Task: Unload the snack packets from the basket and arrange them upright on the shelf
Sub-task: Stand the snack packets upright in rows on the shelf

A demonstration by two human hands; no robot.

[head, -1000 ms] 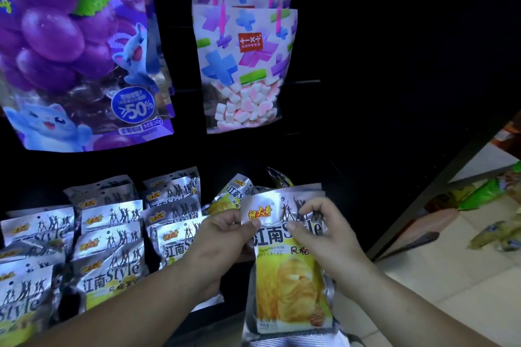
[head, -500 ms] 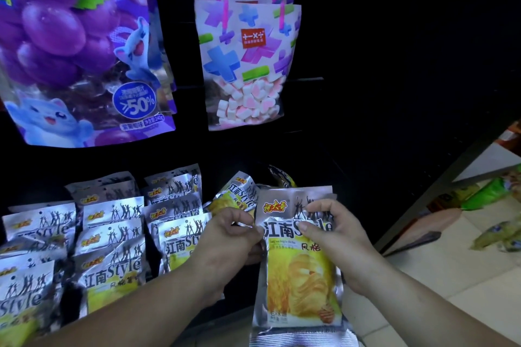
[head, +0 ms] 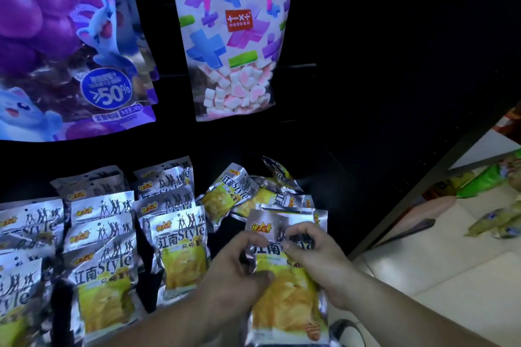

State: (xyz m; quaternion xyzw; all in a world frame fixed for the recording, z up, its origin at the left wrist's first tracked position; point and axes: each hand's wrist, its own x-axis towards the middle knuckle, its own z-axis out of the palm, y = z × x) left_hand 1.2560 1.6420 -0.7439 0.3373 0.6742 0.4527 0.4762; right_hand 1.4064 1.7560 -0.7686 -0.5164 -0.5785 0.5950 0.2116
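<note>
Both hands hold one silver and yellow snack packet [head: 284, 304] upright at the shelf's front, low in the middle of the view. My left hand [head: 234, 267] grips its left edge, and my right hand [head: 315, 256] pinches its upper part, fingers curled over the print. Several matching packets [head: 180, 245] stand in rows on the dark shelf to the left. Two or three more packets [head: 228, 194] lie tilted and loose behind the held one. The basket is mostly hidden; only a dark curved piece [head: 349, 329] shows at the bottom edge.
A big purple grape-candy bag [head: 70, 59] and a marshmallow bag [head: 234, 45] with pink handles hang above the shelf. The shelf's dark end frame [head: 423, 191] slants down on the right. Beyond it lie a pale tiled floor [head: 439, 276] and green packets [head: 485, 180].
The camera has come closer and lower. The held packet has moved slightly forward toward the shelf, and my hands have slid closer together over its upper part.
</note>
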